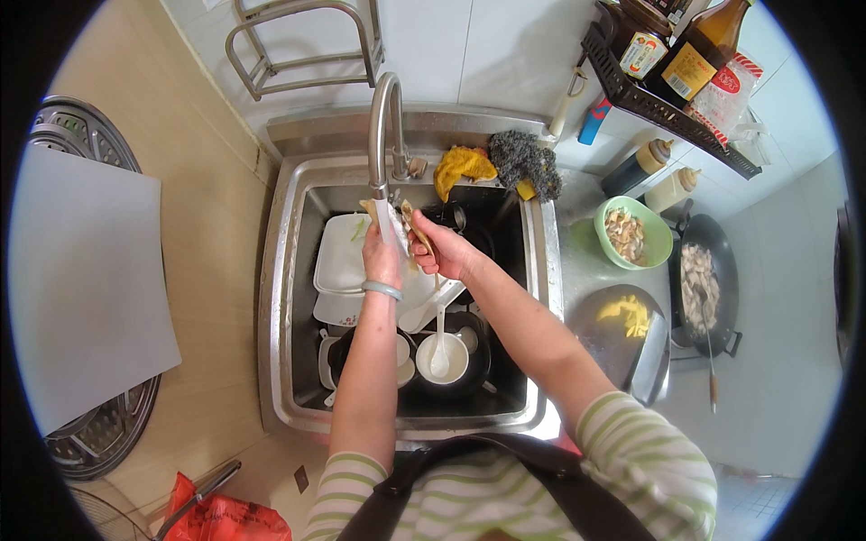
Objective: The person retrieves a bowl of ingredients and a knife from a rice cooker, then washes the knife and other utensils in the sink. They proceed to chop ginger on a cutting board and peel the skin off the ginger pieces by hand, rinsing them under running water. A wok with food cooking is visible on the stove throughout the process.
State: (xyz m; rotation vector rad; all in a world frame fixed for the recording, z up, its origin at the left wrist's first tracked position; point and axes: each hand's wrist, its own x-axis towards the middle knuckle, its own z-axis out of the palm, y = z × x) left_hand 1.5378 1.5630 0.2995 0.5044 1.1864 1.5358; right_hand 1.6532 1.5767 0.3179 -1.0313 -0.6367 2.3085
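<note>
My left hand (383,260) is under the faucet (387,135), with water running over it. It grips a pale yellowish piece (369,208), whose kind I cannot tell, partly hidden by the stream. Close beside it, my right hand (443,245) has its thumb along a brown elongated piece (421,233) and its fingers curled around it. Whether the two pieces are one thing is unclear. Below both hands, the stainless steel sink (279,297) holds a white rectangular dish (338,253) and a white bowl (452,372) with a white spoon (440,355) in it.
A yellow cloth (463,168) and dark scouring mesh (521,162) lie on the sink's back ledge. On the right are a green bowl of food (659,237), a round chopping board (599,345) with yellow slices and a cleaver (649,355), and a wok (727,270) containing pale meat.
</note>
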